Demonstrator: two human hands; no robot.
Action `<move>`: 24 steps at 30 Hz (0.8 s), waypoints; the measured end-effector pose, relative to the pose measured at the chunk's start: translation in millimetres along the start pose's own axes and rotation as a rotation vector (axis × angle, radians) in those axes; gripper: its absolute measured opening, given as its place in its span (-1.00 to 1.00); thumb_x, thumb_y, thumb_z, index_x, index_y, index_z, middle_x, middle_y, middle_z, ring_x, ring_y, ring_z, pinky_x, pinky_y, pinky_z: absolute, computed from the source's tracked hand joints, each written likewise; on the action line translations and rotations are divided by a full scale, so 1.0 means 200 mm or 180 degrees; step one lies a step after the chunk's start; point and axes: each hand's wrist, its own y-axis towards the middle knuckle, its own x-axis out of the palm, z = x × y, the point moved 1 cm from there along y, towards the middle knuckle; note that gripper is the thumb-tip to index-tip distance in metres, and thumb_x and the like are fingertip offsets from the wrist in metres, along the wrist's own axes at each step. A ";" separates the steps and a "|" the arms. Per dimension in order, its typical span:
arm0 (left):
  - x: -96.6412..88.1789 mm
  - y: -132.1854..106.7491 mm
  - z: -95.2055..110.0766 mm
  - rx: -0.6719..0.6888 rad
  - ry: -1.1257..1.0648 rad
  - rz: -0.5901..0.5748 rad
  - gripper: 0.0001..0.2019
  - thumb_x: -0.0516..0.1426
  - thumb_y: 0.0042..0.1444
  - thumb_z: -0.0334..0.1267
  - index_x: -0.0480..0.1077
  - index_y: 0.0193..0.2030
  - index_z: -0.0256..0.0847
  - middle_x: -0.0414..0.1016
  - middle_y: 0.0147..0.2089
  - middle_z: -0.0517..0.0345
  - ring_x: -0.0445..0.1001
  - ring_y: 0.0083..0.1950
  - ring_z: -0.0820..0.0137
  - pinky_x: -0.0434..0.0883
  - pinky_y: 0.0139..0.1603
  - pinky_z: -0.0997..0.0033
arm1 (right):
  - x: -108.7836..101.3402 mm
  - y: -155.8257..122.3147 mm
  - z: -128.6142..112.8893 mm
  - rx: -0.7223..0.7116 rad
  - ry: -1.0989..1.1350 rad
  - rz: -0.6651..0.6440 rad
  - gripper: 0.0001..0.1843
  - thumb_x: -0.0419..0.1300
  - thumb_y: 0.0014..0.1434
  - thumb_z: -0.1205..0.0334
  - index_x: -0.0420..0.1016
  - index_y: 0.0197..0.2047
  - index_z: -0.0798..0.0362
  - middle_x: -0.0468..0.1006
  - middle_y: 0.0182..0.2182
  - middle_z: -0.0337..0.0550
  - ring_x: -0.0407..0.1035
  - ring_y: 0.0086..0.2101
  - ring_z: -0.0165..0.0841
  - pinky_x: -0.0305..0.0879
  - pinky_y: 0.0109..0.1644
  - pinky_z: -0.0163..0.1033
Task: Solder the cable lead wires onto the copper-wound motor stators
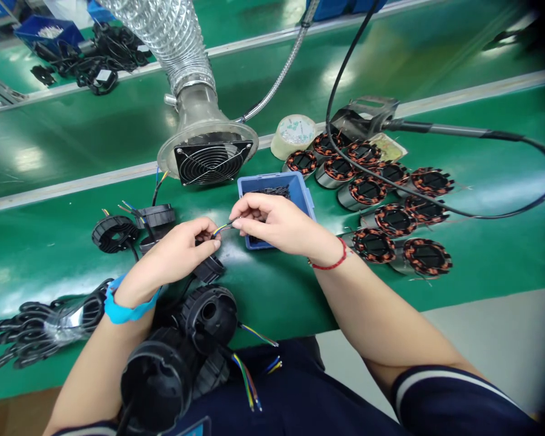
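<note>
My left hand (181, 248) pinches thin coloured wires (221, 228) that lead from a black round plastic housing (209, 266) just under it. My right hand (277, 223) meets it from the right, fingertips closed on the free ends of the same wires, above a small blue bin (300, 184) of black sleeves. A blue band circles my left wrist, a red cord my right. More black housings (206, 315) with coloured leads rest at my lap, near the table's front edge.
Several copper-wound stators (381, 221) lie to the right of the bin. A fume extractor fan (211, 158) on a foil duct stands behind. A roll of tape (294, 134), a soldering iron stand (366, 118) with black cable, loose black housings (115, 233) and bagged black parts (40, 330) sit on the green bench.
</note>
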 end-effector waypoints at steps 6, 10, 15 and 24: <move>-0.01 0.01 0.00 -0.0127 0.0045 0.0195 -0.86 0.16 0.08 -0.20 0.43 -0.36 -0.24 0.37 -0.45 0.30 0.25 -0.40 0.49 0.18 -0.37 0.47 | -0.01 -0.01 0.01 0.0324 0.0312 -0.0311 -0.94 0.20 0.12 0.32 0.42 -0.29 0.09 0.48 -0.46 -0.30 0.39 -0.45 -0.49 0.32 -0.36 -0.36; 0.00 0.01 0.00 -0.0060 0.0058 0.0203 -0.86 0.16 0.06 -0.22 0.44 -0.39 -0.24 0.34 -0.50 0.32 0.21 -0.45 0.52 0.16 -0.41 0.49 | 0.01 0.00 0.00 0.0588 0.1058 -0.0197 -0.87 0.26 0.07 0.32 0.39 -0.29 0.10 0.47 -0.53 -0.36 0.39 -0.53 -0.53 0.36 -0.42 -0.39; 0.01 0.01 0.00 -0.0031 0.0097 0.0062 -0.83 0.16 0.07 -0.18 0.47 -0.40 -0.24 0.33 -0.51 0.31 0.18 -0.47 0.52 0.14 -0.45 0.50 | 0.04 0.02 0.00 0.0752 0.1994 0.0182 -0.69 0.40 -0.02 0.27 0.41 -0.23 0.12 0.53 -0.52 -0.36 0.49 -0.50 -0.50 0.46 -0.37 -0.39; 0.00 0.00 0.01 -0.0060 0.0083 0.0257 -0.85 0.17 0.03 -0.23 0.52 -0.41 -0.25 0.38 -0.53 0.31 0.20 -0.50 0.54 0.14 -0.47 0.52 | 0.14 0.03 0.01 0.0651 0.2036 0.0318 -0.71 0.42 -0.05 0.18 0.42 -0.35 0.11 0.55 -0.53 -0.31 0.50 -0.47 -0.48 0.46 -0.30 -0.36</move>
